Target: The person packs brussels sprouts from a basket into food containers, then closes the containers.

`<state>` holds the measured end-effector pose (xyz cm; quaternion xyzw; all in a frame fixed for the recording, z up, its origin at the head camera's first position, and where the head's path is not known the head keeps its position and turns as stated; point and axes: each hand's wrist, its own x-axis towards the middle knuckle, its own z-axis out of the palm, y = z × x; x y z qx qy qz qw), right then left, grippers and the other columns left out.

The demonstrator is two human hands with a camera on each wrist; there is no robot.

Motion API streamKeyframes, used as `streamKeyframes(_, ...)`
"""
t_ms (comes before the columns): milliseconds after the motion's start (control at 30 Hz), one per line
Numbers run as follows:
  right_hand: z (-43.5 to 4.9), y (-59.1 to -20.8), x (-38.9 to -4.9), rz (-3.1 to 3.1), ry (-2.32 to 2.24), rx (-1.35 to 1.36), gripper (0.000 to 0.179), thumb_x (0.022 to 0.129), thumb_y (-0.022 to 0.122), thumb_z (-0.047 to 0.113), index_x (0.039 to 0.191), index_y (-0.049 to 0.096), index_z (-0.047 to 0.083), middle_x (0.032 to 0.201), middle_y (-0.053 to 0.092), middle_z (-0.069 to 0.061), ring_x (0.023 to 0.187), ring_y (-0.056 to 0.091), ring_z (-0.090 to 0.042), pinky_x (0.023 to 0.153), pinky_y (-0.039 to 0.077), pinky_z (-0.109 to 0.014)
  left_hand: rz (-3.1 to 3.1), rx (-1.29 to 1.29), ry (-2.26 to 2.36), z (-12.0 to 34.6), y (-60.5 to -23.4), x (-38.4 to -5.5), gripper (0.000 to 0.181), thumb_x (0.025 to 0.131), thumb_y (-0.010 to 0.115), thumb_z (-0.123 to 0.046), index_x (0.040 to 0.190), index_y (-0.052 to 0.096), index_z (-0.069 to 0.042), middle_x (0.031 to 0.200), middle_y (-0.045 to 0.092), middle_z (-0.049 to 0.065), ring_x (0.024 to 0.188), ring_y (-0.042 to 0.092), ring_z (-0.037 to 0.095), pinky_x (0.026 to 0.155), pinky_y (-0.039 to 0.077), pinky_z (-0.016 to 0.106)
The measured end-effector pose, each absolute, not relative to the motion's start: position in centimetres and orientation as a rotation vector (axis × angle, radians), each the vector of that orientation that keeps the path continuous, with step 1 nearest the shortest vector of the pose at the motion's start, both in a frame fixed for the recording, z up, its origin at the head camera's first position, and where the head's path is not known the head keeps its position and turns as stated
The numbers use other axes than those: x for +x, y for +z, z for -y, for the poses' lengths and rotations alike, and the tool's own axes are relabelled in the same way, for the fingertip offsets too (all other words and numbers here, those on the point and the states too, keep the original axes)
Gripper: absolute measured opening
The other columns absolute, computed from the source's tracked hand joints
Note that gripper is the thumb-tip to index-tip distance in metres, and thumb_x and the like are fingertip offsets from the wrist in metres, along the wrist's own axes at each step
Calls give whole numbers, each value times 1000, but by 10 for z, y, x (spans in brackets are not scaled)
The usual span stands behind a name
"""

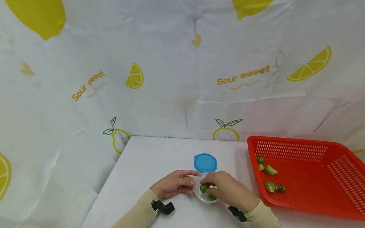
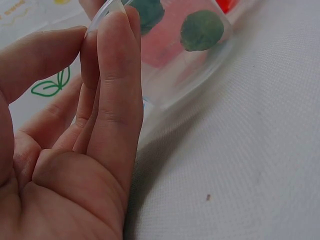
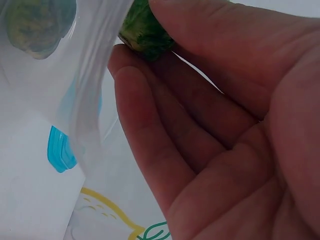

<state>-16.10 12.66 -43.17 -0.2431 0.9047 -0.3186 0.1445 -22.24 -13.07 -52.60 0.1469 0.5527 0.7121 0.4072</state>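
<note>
My left hand (image 1: pixel 177 184) pinches the rim of a small clear plastic container (image 1: pixel 201 197) between thumb and fingers. In the left wrist view its see-through wall (image 2: pixel 180 92) shows two green shapes inside. My right hand (image 1: pixel 232 189) grips a Brussels sprout (image 1: pixel 204 188) between thumb and fingertips, over the container's opening. Another Brussels sprout (image 1: pixel 212 197) lies in the container, partly covered by the right hand. From the right wrist, the held sprout (image 3: pixel 146 32) appears close beside the container's edge, and a second one (image 3: pixel 40 25) is blurred through the plastic.
A blue lid (image 1: pixel 205 162) lies flat on the white table (image 1: pixel 154 158), just behind the container. To the right stands a red plastic basket (image 1: pixel 313 180) with several Brussels sprouts (image 1: pixel 271 170) along its left side. Behind the table hangs a lemon-print cloth (image 1: pixel 171 104).
</note>
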Motion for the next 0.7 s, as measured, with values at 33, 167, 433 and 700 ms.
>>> streamKeyframes(33,-126,-432,-161,-2604,-910,-694,24,92,86,12,115,82,13,104,79,6,96,71,-14,86,68,-39,-1396,370,1795,131,-526,-223,52,105,70,-12,156,57,-10,112,74,1,88,74,10,85,66,24)
streamKeyframes(167,-125,-433,-160,-2587,-890,-683,23,92,86,11,115,82,12,103,80,4,94,69,-15,87,68,-40,-1401,375,1792,131,-526,-222,52,105,70,-13,155,58,-10,103,73,-1,87,74,10,85,66,24)
streamKeyframes(433,-127,-436,-157,-2585,-896,-703,19,93,85,11,112,83,10,104,81,1,93,71,-14,89,68,-44,-1399,392,1777,128,-527,-223,52,105,70,-12,155,58,-10,97,73,-2,86,74,9,86,66,25)
streamKeyframes(700,-130,-429,-157,-2615,-887,-689,22,94,84,14,116,83,12,108,81,1,97,72,-16,87,68,-40,-1431,375,1781,129,-529,-224,51,105,70,-13,154,59,-12,93,71,-2,85,72,10,85,66,26)
